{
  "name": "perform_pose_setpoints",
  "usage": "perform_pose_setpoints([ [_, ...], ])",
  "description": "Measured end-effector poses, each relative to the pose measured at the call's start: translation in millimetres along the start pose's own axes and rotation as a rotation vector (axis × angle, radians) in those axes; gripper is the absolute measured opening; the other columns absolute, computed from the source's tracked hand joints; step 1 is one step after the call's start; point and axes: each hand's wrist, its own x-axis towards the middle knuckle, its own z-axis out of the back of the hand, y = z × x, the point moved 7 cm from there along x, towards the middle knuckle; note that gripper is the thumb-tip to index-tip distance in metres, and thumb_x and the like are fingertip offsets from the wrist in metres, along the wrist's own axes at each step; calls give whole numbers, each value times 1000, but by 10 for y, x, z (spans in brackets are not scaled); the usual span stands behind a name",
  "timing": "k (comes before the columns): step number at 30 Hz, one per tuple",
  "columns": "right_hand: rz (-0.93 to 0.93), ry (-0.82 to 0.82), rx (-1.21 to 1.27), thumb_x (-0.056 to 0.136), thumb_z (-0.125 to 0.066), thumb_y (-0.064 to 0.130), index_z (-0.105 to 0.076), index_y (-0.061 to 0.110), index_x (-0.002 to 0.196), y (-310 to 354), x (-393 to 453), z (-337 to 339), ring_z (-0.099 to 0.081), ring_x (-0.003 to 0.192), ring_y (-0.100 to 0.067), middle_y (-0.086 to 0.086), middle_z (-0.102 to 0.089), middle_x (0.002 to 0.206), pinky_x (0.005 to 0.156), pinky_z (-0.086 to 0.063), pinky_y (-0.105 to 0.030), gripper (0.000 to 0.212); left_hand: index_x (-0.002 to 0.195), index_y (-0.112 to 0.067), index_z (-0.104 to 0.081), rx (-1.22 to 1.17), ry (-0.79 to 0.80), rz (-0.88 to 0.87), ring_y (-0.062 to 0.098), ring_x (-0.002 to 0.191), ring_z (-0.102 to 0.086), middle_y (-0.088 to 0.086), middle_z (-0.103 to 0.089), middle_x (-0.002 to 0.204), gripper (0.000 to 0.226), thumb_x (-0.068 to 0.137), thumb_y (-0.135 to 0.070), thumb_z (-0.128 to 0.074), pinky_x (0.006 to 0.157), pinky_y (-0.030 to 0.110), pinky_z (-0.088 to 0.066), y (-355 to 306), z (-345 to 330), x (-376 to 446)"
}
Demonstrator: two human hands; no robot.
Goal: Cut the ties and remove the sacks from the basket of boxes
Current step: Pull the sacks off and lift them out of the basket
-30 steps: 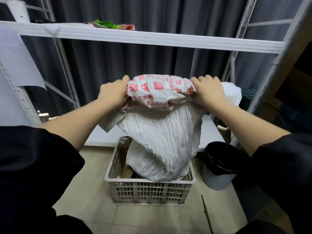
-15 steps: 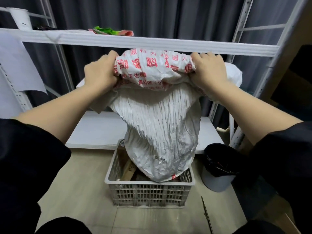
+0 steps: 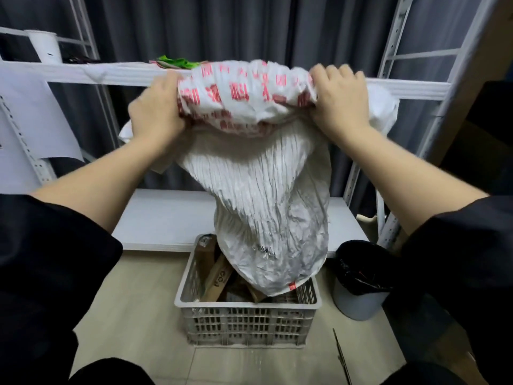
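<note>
Crumpled white woven sack with red print (image 3: 258, 173), held up at its bunched top, bottom corner hanging just inside grey slatted plastic basket (image 3: 247, 320) on the floor. Left hand (image 3: 156, 112) grip curled on top left edge; right hand (image 3: 340, 102) grip clenched on top right. Brown cardboard boxes (image 3: 216, 276) in basket, beside black-lined bin (image 3: 358, 282).

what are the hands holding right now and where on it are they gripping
Both hold the white sack by its bunched, red-printed top end: left hand on its left side, right hand on its right.
</note>
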Motion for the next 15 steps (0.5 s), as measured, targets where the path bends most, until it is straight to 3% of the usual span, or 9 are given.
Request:
perform_pose_setpoints([
  [3, 23, 54, 27, 77, -58, 25, -56, 9, 103, 100, -407, -305, -56, 82, -35, -15, -62, 91, 69, -39, -41, 31, 118, -19, -42, 75, 129, -73, 41, 94, -60, 14, -54, 110, 51, 76, -32, -66, 65, 47, -45, 77, -298, -297],
  [6, 12, 109, 51, 80, -57, 21, -57, 9, 104, 166, -725, -515, -54, 81, -34, -13, -59, 90, 67, -39, -41, 27, 119, -22, -41, 63, 271, -90, 36, 97, -59, 8, -53, 113, 56, 72, -37, -70, 69, 46, -49, 151, -561, -545],
  [10, -88, 105, 117, 76, -59, 11, -57, 11, 103, 74, -934, -627, -52, 79, -32, -10, -58, 89, 64, -37, -38, 27, 130, -21, -37, -99, 463, -198, 24, 112, -54, 1, -45, 131, 79, 68, -54, -73, 80, 40, -48, 90, -783, -734],
  [13, -118, 109, 170, 78, -60, 12, -57, 11, 107, 48, -1033, -695, -50, 81, -32, -10, -57, 93, 65, -36, -39, 28, 146, -24, -20, -214, 589, -278, 22, 128, -45, -1, -30, 150, 96, 72, -68, -62, 99, 43, -43, -52, -863, -830],
  [15, -123, 102, 194, 77, -61, 11, -57, 11, 107, 68, -1072, -722, -49, 81, -32, -10, -57, 93, 65, -35, -39, 30, 150, -26, -17, -278, 604, -312, 19, 138, -33, -3, -26, 155, 95, 72, -69, -52, 111, 46, -34, -178, -896, -822],
])
